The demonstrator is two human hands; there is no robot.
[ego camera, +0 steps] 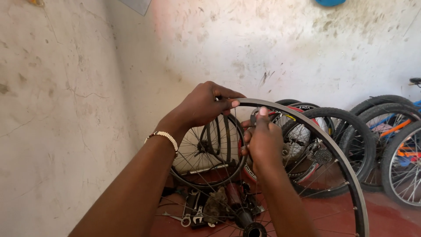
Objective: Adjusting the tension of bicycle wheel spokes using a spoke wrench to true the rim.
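A bare bicycle wheel rim [337, 162] with thin spokes and a black hub [253, 229] stands upright in front of me. My left hand [202, 105], with a beaded bracelet on the wrist, grips the top of the rim from the left. My right hand [263, 140] is closed inside the rim just below the top, thumb up against the rim, pinching something small among the spokes; what it holds is hidden by the fingers.
Several tyred bicycle wheels [342, 145] lean against the stained white wall [66, 109] behind the rim, more at the right [401, 162]. Spanners and dark metal parts [206, 210] lie on the red floor [386, 219] below the hub.
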